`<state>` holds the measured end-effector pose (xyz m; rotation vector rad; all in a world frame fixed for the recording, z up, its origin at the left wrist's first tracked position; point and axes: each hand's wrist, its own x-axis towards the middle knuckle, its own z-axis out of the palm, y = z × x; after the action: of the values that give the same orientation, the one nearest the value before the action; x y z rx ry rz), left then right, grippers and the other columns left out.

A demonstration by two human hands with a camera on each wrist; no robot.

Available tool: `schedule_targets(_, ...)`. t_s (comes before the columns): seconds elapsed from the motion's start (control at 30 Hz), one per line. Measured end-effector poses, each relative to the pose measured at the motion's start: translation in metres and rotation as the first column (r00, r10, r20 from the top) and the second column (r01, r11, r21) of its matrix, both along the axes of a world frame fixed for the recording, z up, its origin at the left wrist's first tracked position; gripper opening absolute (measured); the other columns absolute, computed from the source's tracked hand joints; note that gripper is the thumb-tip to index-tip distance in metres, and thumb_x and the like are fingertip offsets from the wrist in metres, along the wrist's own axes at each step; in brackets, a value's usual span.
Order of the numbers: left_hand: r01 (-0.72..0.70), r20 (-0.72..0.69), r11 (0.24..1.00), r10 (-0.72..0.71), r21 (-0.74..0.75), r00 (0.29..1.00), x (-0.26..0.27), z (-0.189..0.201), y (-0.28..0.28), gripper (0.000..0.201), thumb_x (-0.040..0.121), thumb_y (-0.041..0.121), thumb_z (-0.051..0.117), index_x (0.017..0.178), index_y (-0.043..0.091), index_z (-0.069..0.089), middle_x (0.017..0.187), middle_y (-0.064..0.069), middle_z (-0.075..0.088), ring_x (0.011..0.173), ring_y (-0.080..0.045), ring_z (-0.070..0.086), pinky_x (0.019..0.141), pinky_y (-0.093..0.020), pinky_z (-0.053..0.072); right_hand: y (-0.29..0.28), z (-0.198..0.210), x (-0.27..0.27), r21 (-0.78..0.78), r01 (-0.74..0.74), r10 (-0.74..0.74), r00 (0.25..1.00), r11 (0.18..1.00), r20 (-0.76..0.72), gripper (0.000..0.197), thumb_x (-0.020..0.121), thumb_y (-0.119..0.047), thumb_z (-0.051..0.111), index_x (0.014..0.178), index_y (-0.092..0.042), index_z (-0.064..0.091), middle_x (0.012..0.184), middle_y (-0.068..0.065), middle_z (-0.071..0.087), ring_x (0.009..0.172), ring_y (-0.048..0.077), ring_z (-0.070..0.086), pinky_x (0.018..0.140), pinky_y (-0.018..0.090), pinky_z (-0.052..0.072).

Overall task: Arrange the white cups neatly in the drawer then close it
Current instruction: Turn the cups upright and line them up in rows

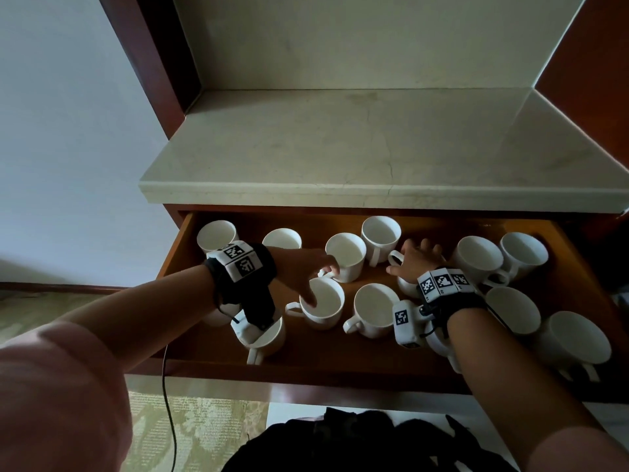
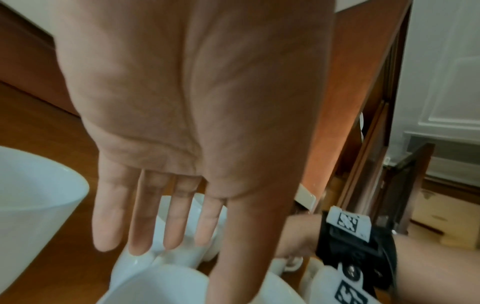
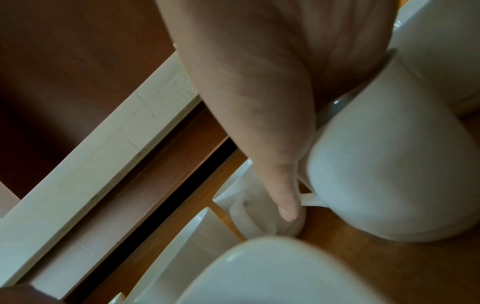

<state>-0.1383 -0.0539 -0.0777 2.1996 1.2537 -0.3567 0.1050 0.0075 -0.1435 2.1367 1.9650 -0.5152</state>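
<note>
The wooden drawer [image 1: 340,350] stands pulled out, with several white cups scattered upright in it. My left hand [image 1: 313,277] reaches over the middle cup [image 1: 323,306], thumb dipped inside its rim. The left wrist view shows my left hand [image 2: 182,144] with fingers [image 2: 140,226] straight and spread above that cup [image 2: 161,288]. My right hand [image 1: 417,264] lies palm down on top of another cup [image 1: 394,257], fingers spread over its mouth. In the right wrist view the palm covers this cup [image 3: 389,154], and the thumb [image 3: 288,205] runs down beside it to a neighbouring cup's handle.
A pale stone counter [image 1: 340,148] overhangs the back of the drawer. Cups crowd the right end [image 1: 571,338] and the back row [image 1: 379,233]. A black bag [image 1: 340,444] lies on the floor below the drawer front. A cable [image 1: 166,386] hangs from my left wrist.
</note>
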Motion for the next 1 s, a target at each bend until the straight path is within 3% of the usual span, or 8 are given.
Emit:
schedule_targets(0.13, -0.069, 0.062, 0.998, 0.068, 0.014, 0.996, -0.006, 0.007, 0.005, 0.054, 0.086, 0.024, 0.069, 0.134, 0.009, 0.048, 0.135, -0.005, 0.051, 0.119, -0.017, 0.052, 0.088, -0.019, 0.042, 0.001, 0.001, 0.0, -0.015, 0.0, 0.0, 1.0, 1.0, -0.001, 0.073, 0.084, -0.055, 0.057, 0.14, -0.019, 0.03, 0.15, 0.014, 0.02, 0.138, 0.037, 0.019, 0.108, 0.052, 0.026)
schedule_targets(0.37, -0.299, 0.142, 0.954, 0.293, 0.019, 0.945, -0.05, 0.022, 0.013, 0.033, 0.09, 0.029, 0.063, 0.12, 0.016, 0.061, 0.118, 0.002, 0.064, 0.109, -0.012, 0.059, 0.094, -0.026, 0.046, 0.001, 0.0, 0.0, -0.024, 0.007, -0.007, 1.0, 1.0, -0.001, 0.074, 0.083, -0.057, 0.057, 0.141, -0.02, 0.029, 0.151, 0.015, 0.018, 0.139, 0.04, 0.016, 0.109, 0.055, 0.025)
schedule_targets(0.47, -0.4, 0.092, 0.913, 0.393, 0.081, 0.915, -0.075, 0.025, 0.014, 0.024, 0.091, 0.031, 0.061, 0.109, 0.014, 0.064, 0.107, 0.003, 0.065, 0.098, -0.01, 0.059, 0.08, -0.019, 0.04, 0.001, 0.001, 0.0, -0.03, 0.019, -0.02, 1.0, 0.999, -0.006, 0.073, 0.083, -0.056, 0.058, 0.14, -0.02, 0.03, 0.151, 0.014, 0.017, 0.139, 0.039, 0.015, 0.11, 0.055, 0.024)
schedule_targets(0.57, -0.516, 0.041, 0.856, 0.515, 0.023, 0.856, -0.099, 0.023, 0.016, 0.015, 0.092, 0.032, 0.059, 0.092, 0.018, 0.062, 0.088, 0.004, 0.067, 0.079, -0.008, 0.063, 0.069, -0.018, 0.048, 0.002, 0.001, -0.001, -0.038, 0.017, -0.017, 1.0, 0.999, -0.001, 0.075, 0.083, -0.056, 0.058, 0.142, -0.02, 0.028, 0.152, 0.014, 0.014, 0.14, 0.039, 0.013, 0.11, 0.056, 0.023)
schedule_targets(0.67, -0.607, -0.083, 0.792, 0.602, -0.067, 0.794, -0.113, 0.019, 0.015, 0.024, 0.091, 0.035, 0.061, 0.096, 0.012, 0.065, 0.09, 0.0, 0.069, 0.082, -0.009, 0.065, 0.078, -0.026, 0.055, 0.002, 0.001, 0.0, -0.04, 0.016, -0.015, 1.0, 0.999, 0.013, 0.077, 0.084, -0.056, 0.057, 0.143, -0.02, 0.026, 0.153, 0.014, 0.013, 0.14, 0.039, 0.013, 0.111, 0.055, 0.024)
schedule_targets(0.73, -0.589, -0.22, 0.803, 0.562, -0.086, 0.797, -0.117, 0.017, 0.012, 0.033, 0.085, 0.041, 0.066, 0.099, 0.011, 0.069, 0.096, -0.003, 0.071, 0.087, -0.012, 0.067, 0.085, -0.027, 0.055, 0.002, 0.001, -0.001, -0.037, 0.01, -0.01, 1.0, 0.999, 0.015, 0.077, 0.083, -0.057, 0.058, 0.142, -0.02, 0.026, 0.152, 0.013, 0.015, 0.139, 0.039, 0.015, 0.11, 0.053, 0.025)
schedule_targets(0.9, -0.568, -0.526, 0.821, 0.458, -0.059, 0.717, -0.118, 0.005, 0.002, 0.049, 0.063, 0.066, 0.071, 0.08, 0.021, 0.065, 0.103, -0.016, 0.067, 0.093, -0.025, 0.065, 0.093, -0.035, 0.049, 0.001, 0.0, 0.0, -0.028, 0.003, -0.004, 1.0, 1.0, -0.003, 0.075, 0.08, -0.059, 0.06, 0.138, -0.021, 0.03, 0.148, 0.013, 0.02, 0.135, 0.038, 0.02, 0.108, 0.053, 0.029)
schedule_targets(1.0, -0.671, -0.548, 0.733, 0.515, -0.117, 0.659, -0.114, 0.009, -0.005, 0.069, 0.062, 0.057, 0.08, 0.118, 0.023, 0.059, 0.124, -0.006, 0.061, 0.113, -0.025, 0.058, 0.099, -0.041, 0.047, 0.001, 0.001, 0.001, -0.032, 0.004, -0.005, 1.0, 0.999, -0.015, 0.074, 0.079, -0.058, 0.061, 0.137, -0.021, 0.031, 0.147, 0.013, 0.02, 0.135, 0.038, 0.019, 0.108, 0.053, 0.028)
